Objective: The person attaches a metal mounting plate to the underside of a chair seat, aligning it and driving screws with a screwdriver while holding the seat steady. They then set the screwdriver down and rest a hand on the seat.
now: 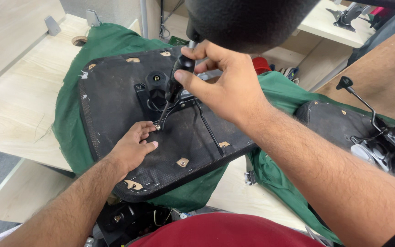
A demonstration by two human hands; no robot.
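Upturned chair seat, screwdriver at its metal bracket.
Nearest you, your left hand [131, 148] lies flat on the black seat underside [110, 114], its grip open, holding nothing, fingertips beside the screw [157, 127]. Beyond it, your right hand [222, 82] has its grip closed round the black handle of the screwdriver [172, 91], whose tip meets that screw on the bracket [161, 93]. The seat rests on green cloth [106, 41] over the pale wooden tabletop [19, 100]. Farther right, a second seat [334, 123].
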